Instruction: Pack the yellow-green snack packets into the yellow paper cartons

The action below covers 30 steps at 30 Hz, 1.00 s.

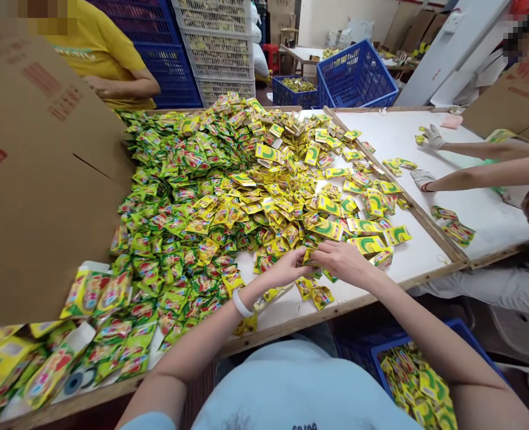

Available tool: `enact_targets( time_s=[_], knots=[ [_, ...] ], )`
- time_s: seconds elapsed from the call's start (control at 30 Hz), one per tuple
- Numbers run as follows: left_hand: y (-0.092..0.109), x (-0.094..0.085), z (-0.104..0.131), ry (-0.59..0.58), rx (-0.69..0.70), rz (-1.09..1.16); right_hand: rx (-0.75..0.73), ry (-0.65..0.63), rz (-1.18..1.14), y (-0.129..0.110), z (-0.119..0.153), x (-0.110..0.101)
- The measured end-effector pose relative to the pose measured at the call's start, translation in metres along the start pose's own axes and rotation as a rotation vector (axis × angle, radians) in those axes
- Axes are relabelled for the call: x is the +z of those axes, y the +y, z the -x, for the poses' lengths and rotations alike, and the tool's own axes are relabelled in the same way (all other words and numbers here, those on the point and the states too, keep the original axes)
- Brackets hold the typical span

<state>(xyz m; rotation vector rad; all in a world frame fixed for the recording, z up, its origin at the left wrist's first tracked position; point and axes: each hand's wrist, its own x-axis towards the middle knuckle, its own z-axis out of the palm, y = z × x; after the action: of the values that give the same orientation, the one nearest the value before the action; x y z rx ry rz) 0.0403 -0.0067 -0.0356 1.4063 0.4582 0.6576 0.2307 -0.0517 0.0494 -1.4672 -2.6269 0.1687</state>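
Packet (309,255), yellow and green: held between both hands just above the white tabletop (286,310), near the front edge, at the right-hand side of the pile (192,209). Hands: closed on the packet. Left hand (289,267) enters from lower left, forearm angled up and inward, fingers curled toward the right, tips at the packet's left side. White bangle (241,303) on the left wrist. Right hand (342,261) enters from lower right, forearm slanting up and leftward, back of the hand partly upward, fingers bent over the packet's right side. Fingertips of the two hands nearly meet; exact finger contact is partly hidden. Both elbows bent, to either side of the light blue shirt (300,388). Pile: green packets mostly at left, yellow ones toward centre and right, some flat yellow cards among them. Two yellow packets lie on the tabletop just below the right hand. Large carton (44,179) stands at left; blue crate (416,382) with packets sits below the tabletop edge, lower right. Across the wooden divider (407,200), another person's gloved hands (428,158) reach in near loose packets. Person in yellow shirt (107,45) at upper left, beyond the carton.
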Motion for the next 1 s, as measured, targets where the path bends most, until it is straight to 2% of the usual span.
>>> enact_targets(
  time_s=[0.07,0.13,0.23,0.3,0.4,0.43,0.53,0.63,0.73,0.83,0.87,0.93,1.0],
  knots=[
    [-0.006,0.005,0.004,0.042,0.026,-0.024,0.127,0.162,-0.204,0.002,0.006,0.012],
    [-0.012,0.012,0.008,0.094,0.093,-0.077,0.281,0.275,-0.535,0.003,0.018,0.034],
    [-0.016,0.023,0.007,0.121,0.23,-0.273,0.409,0.21,-1.018,0.0,0.04,0.07],
    [-0.01,0.024,-0.005,0.032,0.274,-0.392,0.465,0.246,-1.17,-0.002,0.054,0.086],
    [0.006,0.016,-0.044,-0.19,0.314,-0.575,0.548,0.469,-1.194,0.003,0.074,0.092],
    [0.011,0.013,-0.062,-0.228,0.333,-0.675,0.578,0.543,-1.171,0.007,0.08,0.091],
    [0.017,0.007,-0.114,-0.205,0.347,-1.109,0.666,0.678,-1.074,0.018,0.098,0.082],
    [0.01,0.007,-0.146,-0.169,0.31,-1.373,0.697,0.749,-0.988,0.026,0.11,0.071],
    [0.003,0.007,-0.144,-0.096,0.389,-1.246,0.657,0.815,-0.902,0.031,0.111,0.052],
    [0.006,0.008,-0.116,0.035,0.393,-0.79,0.558,0.903,-0.823,0.029,0.096,0.025],
    [0.008,0.009,-0.103,0.034,0.345,-0.61,0.503,0.934,-0.793,0.027,0.086,0.016],
    [0.015,0.014,-0.075,-0.039,0.218,-0.286,0.35,0.961,-0.691,0.02,0.063,0.001],
    [0.023,0.018,-0.05,-0.129,0.122,-0.077,0.157,0.874,-0.53,0.011,0.041,-0.008]
  ],
)
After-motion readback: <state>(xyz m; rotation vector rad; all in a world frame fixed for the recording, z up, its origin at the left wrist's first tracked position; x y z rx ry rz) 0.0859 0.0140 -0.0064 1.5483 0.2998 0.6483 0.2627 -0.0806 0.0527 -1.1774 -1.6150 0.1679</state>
